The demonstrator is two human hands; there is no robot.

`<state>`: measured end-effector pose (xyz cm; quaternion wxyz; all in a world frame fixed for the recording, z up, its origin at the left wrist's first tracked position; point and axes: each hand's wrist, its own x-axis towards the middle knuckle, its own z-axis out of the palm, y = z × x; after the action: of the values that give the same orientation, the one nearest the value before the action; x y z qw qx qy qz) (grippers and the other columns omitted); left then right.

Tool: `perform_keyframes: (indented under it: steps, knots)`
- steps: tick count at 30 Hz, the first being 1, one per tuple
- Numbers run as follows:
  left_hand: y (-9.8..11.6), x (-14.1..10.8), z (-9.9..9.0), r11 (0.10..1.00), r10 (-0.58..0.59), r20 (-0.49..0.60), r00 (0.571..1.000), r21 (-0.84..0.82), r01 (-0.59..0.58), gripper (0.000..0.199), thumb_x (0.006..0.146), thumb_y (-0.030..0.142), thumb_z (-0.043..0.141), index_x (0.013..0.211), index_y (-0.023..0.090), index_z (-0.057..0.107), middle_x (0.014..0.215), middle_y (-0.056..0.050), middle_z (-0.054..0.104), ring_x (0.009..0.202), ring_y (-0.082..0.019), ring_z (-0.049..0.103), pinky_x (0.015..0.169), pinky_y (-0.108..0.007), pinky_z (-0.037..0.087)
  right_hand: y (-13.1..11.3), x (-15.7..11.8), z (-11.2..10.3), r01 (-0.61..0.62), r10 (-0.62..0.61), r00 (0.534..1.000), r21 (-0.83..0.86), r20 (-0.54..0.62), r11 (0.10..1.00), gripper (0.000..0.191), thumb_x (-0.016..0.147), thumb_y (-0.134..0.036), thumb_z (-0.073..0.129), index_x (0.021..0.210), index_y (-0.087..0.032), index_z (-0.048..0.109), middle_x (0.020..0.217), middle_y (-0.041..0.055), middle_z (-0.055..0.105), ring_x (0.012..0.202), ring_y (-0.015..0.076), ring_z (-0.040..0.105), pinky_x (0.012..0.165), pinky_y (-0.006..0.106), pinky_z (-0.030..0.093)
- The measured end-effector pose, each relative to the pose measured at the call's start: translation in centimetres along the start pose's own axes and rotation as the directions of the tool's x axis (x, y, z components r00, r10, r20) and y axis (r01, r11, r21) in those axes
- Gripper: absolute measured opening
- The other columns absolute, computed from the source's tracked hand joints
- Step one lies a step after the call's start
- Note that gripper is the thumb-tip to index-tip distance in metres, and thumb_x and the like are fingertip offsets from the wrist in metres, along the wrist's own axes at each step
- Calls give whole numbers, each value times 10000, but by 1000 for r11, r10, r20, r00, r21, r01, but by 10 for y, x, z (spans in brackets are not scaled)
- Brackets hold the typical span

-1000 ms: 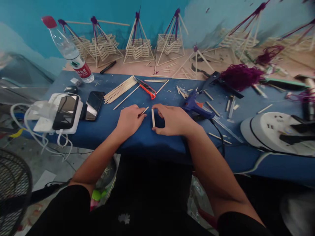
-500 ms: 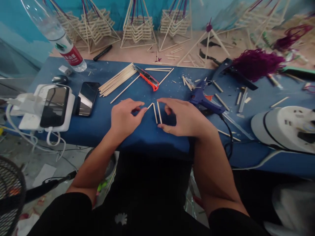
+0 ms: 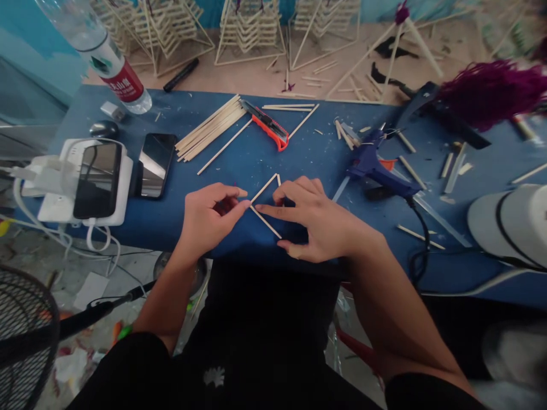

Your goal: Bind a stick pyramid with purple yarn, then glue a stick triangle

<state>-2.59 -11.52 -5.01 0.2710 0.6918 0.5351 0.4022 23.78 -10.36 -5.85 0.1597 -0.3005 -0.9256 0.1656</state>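
My left hand [image 3: 216,219] pinches the lower left end of a thin wooden stick [image 3: 264,188] between thumb and forefinger. That stick meets a second wooden stick [image 3: 279,180] at the top corner, and most of the second is hidden behind my right fingers. My right hand [image 3: 305,219] holds a third wooden stick [image 3: 267,222] by its ends, forefinger at the upper left end and thumb at the lower right. The third stick's upper end meets the pinched end at my left fingertips; whether they are stuck together I cannot tell.
On the blue table lie a bundle of sticks [image 3: 211,130], an orange utility knife [image 3: 271,130] and a blue glue gun [image 3: 378,165] with its cord. Phones [image 3: 157,165], a power strip [image 3: 122,196] and a water bottle [image 3: 123,85] stand left. Stick frames [image 3: 250,28] line the back.
My right hand has turned the stick it holds from nearly upright to slanting and brought its upper end against the left stick's end. The view has shifted slightly.
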Motion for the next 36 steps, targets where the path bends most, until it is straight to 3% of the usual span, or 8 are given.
perform_keyframes:
  steps: [6,12,18,24,28,31,34,36]
  knots:
    - [-4,-1,-3,1000,2,62,998,-22,-1,135,876,267,831,997,218,867,815,-12,769,671,-112,657,597,-215,529,-4,-14,-2,-45,47,991,13,-128,999,552,899,-371,751,1446,-296,730,1209,118,667,1060,314,590,911,497,440]
    - [-5,-12,-5,996,74,89,993,47,-78,188,884,185,796,1061,223,848,865,-22,772,679,-112,643,610,-234,548,-22,-28,3,-146,118,930,-54,-347,988,211,966,-441,713,1100,-297,788,980,69,731,890,281,644,866,518,446]
    - [-5,-18,-6,977,168,116,979,109,-181,190,924,163,769,1089,226,836,867,-8,792,668,-104,650,653,-241,572,-36,-25,19,-48,-44,908,-207,-417,977,7,958,-267,778,955,-271,783,811,9,747,765,216,636,739,461,421]
    - [-5,-24,-3,923,300,118,946,215,-320,127,991,155,736,1069,184,832,886,-30,812,755,-128,707,759,-258,594,-49,-17,32,-151,-21,845,-277,-535,949,166,923,-148,738,791,-246,717,709,-2,691,644,172,550,605,398,410]
    - [-3,-32,0,808,478,150,865,312,-501,129,1020,140,708,1005,170,832,906,-51,815,819,-172,733,765,-300,594,-62,-16,41,-141,1,732,-151,-681,978,161,869,-128,764,809,-240,666,706,-10,677,620,152,577,588,351,479]
    - [2,-40,3,751,537,204,818,327,-574,112,1022,154,704,1023,161,816,882,-40,820,769,-170,725,700,-302,574,-75,-14,44,-66,38,658,-7,-752,998,165,857,-96,798,884,-220,691,739,0,720,640,149,644,612,317,554]
    - [11,-46,7,783,539,215,814,227,-579,124,1037,164,671,987,171,783,849,-21,828,723,-146,725,680,-279,566,-86,-12,42,69,104,664,199,-740,978,194,886,-96,809,1035,-204,748,857,36,787,728,168,732,670,307,631]
    - [17,-50,9,862,487,187,853,54,-504,132,1037,168,682,938,185,768,814,-7,821,698,-124,723,686,-250,572,-89,-12,39,105,137,693,287,-707,952,255,895,-129,823,1132,-202,764,951,65,811,804,187,767,725,332,672]
